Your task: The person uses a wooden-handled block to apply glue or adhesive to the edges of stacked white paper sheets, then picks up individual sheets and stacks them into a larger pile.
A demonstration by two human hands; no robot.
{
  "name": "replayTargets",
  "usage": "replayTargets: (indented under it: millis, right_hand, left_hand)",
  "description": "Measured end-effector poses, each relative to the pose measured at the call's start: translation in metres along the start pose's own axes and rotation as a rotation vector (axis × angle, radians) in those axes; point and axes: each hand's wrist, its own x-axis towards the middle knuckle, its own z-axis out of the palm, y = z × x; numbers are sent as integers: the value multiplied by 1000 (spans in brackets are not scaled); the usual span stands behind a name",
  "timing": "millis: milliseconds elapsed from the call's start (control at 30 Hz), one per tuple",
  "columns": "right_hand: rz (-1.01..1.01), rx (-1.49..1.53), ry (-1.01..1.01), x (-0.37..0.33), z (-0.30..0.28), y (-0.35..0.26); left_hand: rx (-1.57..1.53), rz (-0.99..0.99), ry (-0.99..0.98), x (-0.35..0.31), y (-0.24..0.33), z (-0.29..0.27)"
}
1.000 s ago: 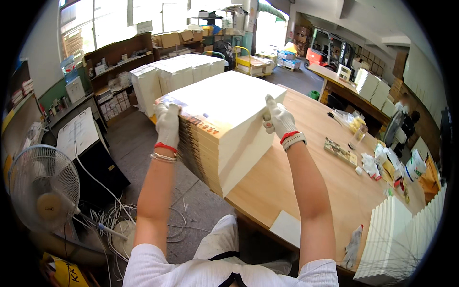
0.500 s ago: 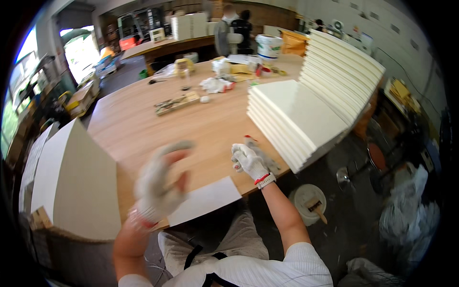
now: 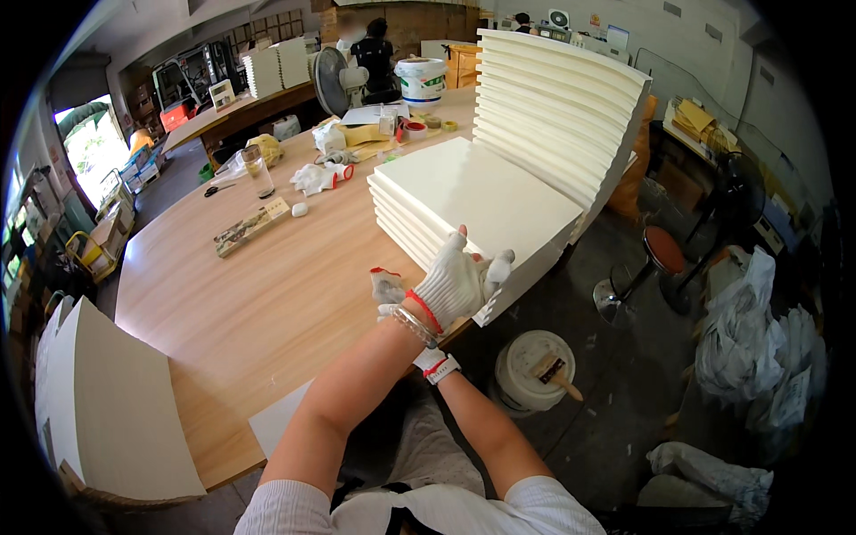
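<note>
My left hand (image 3: 455, 275), in a white knit glove with bare fingertips, reaches across my right arm to the near edge of a low stack of white boards (image 3: 499, 192). Its thumb points up and the fingers are spread apart; nothing shows in its grasp. Whether it touches the boards I cannot tell. Beneath the left wrist is my right hand (image 3: 430, 358), also gloved, with a watch at the wrist; its fingers are mostly hidden. A greyish glove with a red cuff (image 3: 386, 287) lies on the table beside them. A white sheet (image 3: 278, 419) lies at the table's near edge.
A taller, leaning stack of boards (image 3: 553, 116) rises behind the low one. More white boards (image 3: 116, 401) stand at left. On the wooden table (image 3: 232, 312) are a narrow box (image 3: 252, 226) and a glass (image 3: 259, 174). A lidded bucket with a brush (image 3: 526, 357) stands on the floor.
My left hand has swung from the left across my right arm to the stack. My right hand has drawn back toward me. The view has turned to the right.
</note>
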Motion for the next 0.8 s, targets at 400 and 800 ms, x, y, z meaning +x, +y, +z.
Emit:
replayTargets:
  millis: [400,800]
  right_hand:
    - [-1278,-1817,-185,-61,77,-33]
    - [-317,-578,-285,-136,215,-95]
  left_hand:
    - [-14,306,260,48,29,30]
    - [15,488,124,-60,107,-6]
